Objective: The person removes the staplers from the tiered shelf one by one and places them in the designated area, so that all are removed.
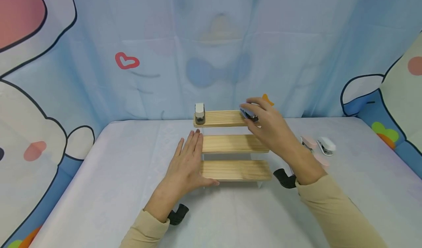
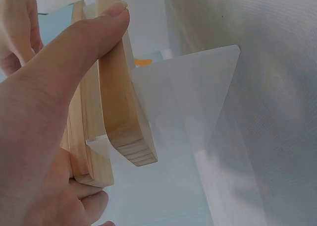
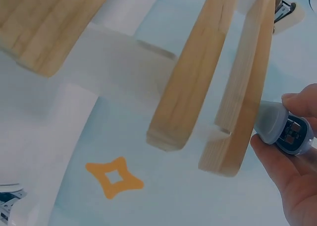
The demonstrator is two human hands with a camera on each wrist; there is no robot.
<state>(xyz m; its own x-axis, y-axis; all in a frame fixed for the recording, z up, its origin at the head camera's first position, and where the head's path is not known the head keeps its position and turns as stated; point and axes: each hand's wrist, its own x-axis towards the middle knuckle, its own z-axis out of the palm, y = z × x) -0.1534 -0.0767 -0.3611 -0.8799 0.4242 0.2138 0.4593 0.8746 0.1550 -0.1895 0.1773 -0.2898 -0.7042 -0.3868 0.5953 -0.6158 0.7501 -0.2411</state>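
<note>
A three-step wooden shelf (image 1: 237, 170) with clear side panels stands on the table. At the right end of its top plank, my right hand (image 1: 271, 127) pinches a small blue stapler (image 1: 247, 114) between thumb and fingers. The right wrist view shows that stapler (image 3: 275, 124) right at the plank's face. Along the left end of the shelf lies my left hand (image 1: 186, 163), fingers stretched out, its thumb (image 2: 94, 30) resting on the bottom plank. A white stapler (image 1: 199, 111) stands at the left end of the top plank.
Right of the shelf, partly behind my right forearm, are a pink stapler (image 1: 308, 141), a white stapler (image 1: 326, 145) and another pink item (image 1: 322, 160). A pale cloth covers the table (image 1: 132, 174). A printed blue curtain (image 1: 148, 83) hangs behind it.
</note>
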